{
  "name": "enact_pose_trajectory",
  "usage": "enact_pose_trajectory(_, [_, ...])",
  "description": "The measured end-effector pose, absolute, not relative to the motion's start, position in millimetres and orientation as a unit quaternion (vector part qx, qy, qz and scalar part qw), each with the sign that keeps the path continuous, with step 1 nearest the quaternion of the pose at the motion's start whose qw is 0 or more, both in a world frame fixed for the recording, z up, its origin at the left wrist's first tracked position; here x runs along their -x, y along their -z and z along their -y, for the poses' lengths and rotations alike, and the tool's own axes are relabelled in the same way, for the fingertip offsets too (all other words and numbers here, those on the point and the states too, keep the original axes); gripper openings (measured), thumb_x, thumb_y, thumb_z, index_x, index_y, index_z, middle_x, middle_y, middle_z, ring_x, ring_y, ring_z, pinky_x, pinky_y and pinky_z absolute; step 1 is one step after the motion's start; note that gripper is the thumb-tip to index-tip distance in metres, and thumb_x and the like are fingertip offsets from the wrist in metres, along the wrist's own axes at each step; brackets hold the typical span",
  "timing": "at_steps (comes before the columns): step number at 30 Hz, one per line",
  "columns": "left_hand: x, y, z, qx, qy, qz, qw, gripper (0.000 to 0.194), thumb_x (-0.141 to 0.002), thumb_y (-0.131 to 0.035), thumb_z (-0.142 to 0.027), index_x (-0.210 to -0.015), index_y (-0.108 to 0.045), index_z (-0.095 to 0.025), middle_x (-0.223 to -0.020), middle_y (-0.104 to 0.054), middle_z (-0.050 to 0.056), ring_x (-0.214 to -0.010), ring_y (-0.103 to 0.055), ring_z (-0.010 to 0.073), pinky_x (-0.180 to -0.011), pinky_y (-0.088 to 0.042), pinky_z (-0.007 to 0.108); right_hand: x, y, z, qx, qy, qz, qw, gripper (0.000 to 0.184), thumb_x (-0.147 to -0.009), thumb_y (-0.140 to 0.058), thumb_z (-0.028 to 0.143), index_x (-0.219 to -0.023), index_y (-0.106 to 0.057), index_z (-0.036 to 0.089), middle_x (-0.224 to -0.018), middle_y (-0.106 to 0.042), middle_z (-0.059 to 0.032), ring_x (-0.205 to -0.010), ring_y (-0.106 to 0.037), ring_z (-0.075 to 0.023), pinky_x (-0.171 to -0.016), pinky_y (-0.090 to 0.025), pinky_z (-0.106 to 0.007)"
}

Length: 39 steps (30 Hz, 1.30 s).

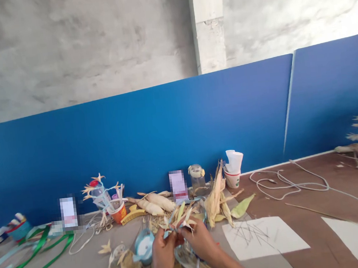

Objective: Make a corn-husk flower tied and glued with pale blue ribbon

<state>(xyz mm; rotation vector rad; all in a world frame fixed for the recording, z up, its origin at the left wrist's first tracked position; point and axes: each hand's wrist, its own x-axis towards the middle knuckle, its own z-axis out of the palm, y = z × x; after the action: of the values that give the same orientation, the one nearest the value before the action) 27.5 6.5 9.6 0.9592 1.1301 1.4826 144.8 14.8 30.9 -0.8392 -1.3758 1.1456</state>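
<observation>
Low in the middle, my left hand (163,253) and my right hand (202,241) meet with fingertips pinched together. Between them is a small husk flower (188,221) with pale pointed petals and some light-blue ribbon or tape around it; the exact grip is partly hidden by my fingers. A roll of light-blue ribbon (144,245) lies just left of my left hand. Beside it sits a clear plastic bag of dry husk (124,265). Dry strands and clear wrapping (192,258) lie beneath my hands.
Behind my hands are corn cobs (156,203), a yellow comb (133,215), dry husks (216,196) and a lidded jar (197,177). Thin wires cover a white sheet (266,237) at right, near a white cable (287,186). Green ribbon (35,264) loops at left before a blue partition (135,143).
</observation>
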Motion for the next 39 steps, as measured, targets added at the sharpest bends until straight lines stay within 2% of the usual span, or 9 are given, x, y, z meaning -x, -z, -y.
enact_pose_trajectory(7, [-26, -7, -7, -0.4, -0.603, -0.461, 0.514, 0.035, -0.051, -0.077, -0.039, -0.071, -0.063, -0.016, -0.072, -0.069, 0.006, -0.064, -0.065, 0.0223, -0.062, -0.053, 0.034, -142, -22, -16, 0.35, -0.51, 0.571, 0.54, 0.007, -0.064, -0.049, 0.016, -0.067, -0.055, 0.018, -0.06, -0.056, 0.0004, -0.06, -0.053, -0.0167, -0.062, -0.044, -0.028])
enact_pose_trajectory(15, [-24, 1, -10, -0.414, -0.592, -0.466, 0.511, 0.034, -0.055, -0.076, -0.04, -0.076, -0.063, -0.015, -0.07, -0.066, 0.004, -0.062, -0.064, 0.0201, -0.061, -0.052, 0.033, -144, -24, -16, 0.347, -0.514, 0.565, 0.544, 0.006, -0.063, -0.051, 0.019, -0.064, -0.057, 0.017, -0.063, -0.059, -0.0004, -0.065, -0.055, -0.0169, -0.067, -0.044, -0.028])
enact_pose_trajectory(21, [-25, -4, -7, -0.41, -0.575, -0.467, 0.533, 0.034, -0.055, -0.077, -0.039, -0.075, -0.063, -0.015, -0.07, -0.064, 0.002, -0.059, -0.062, 0.0171, -0.061, -0.052, 0.031, -143, -18, -21, 0.362, -0.553, 0.54, 0.521, 0.01, -0.062, -0.053, 0.025, -0.057, -0.055, 0.017, -0.053, -0.054, 0.0016, -0.054, -0.048, -0.0136, -0.058, -0.04, -0.026])
enact_pose_trajectory(32, [-24, -1, -7, -0.392, -0.564, -0.464, 0.559, 0.034, -0.053, -0.078, -0.039, -0.07, -0.061, -0.015, -0.064, -0.062, 0.0, -0.055, -0.059, 0.0147, -0.06, -0.052, 0.03, -144, -17, -22, 0.364, -0.571, 0.536, 0.504, 0.015, -0.061, -0.056, 0.03, -0.054, -0.052, 0.017, -0.049, -0.049, 0.0033, -0.051, -0.045, -0.0113, -0.053, -0.038, -0.024])
enact_pose_trajectory(39, [-24, -3, -6, -0.39, -0.565, -0.446, 0.575, 0.029, -0.058, -0.076, -0.035, -0.072, -0.061, -0.014, -0.063, -0.061, 0.0, -0.057, -0.058, 0.0135, -0.061, -0.051, 0.029, -142, -17, -20, 0.356, -0.561, 0.54, 0.517, 0.012, -0.063, -0.052, 0.027, -0.056, -0.051, 0.018, -0.05, -0.047, 0.0042, -0.051, -0.045, -0.0112, -0.054, -0.037, -0.024])
